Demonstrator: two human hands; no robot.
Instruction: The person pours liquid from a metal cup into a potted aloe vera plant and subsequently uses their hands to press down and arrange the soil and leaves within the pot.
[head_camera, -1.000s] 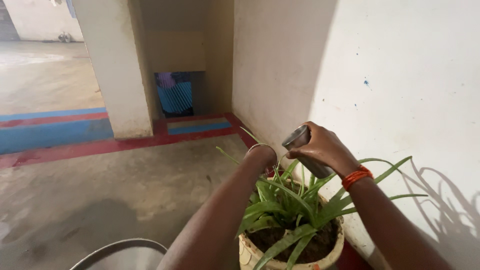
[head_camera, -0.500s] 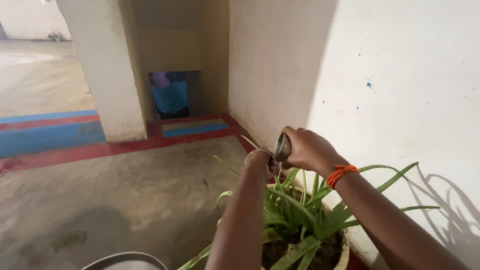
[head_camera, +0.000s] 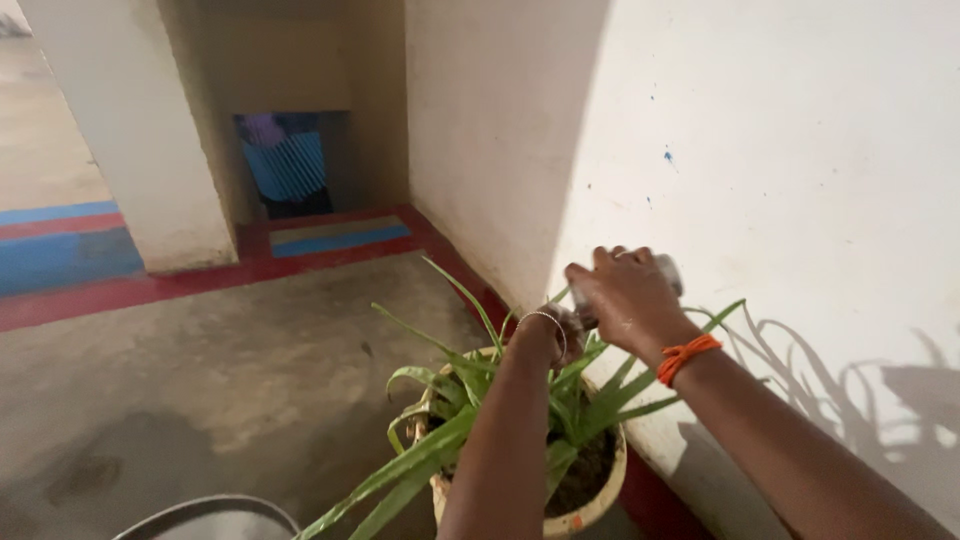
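1. The right hand (head_camera: 625, 295), right of centre, is clamped around a steel tumbler (head_camera: 668, 272) tipped above the spiky potted plant (head_camera: 470, 400); pouring slowly near the soil should avoid splashing.
2. The left hand (head_camera: 555, 335) sits among the leaves; its grip cannot be told.
3. The pot (head_camera: 590, 505) stands at lower centre on a concrete floor (head_camera: 230, 350) beside a white wall (head_camera: 800, 150).

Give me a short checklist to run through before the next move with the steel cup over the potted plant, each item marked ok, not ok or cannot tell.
1. Right hand has a firm grasp on the steel cup: ok, fingers wrap it.
2. Cup sits above the pot: cannot tell, it looks closer to the wall.
3. Left hand clear of the cup's mouth: cannot tell, the mouth is hidden.
4. Water left in the cup: cannot tell.
5. Pot upright on the floor: ok.
6. Leaves clear of the arms: not ok, they brush both forearms.
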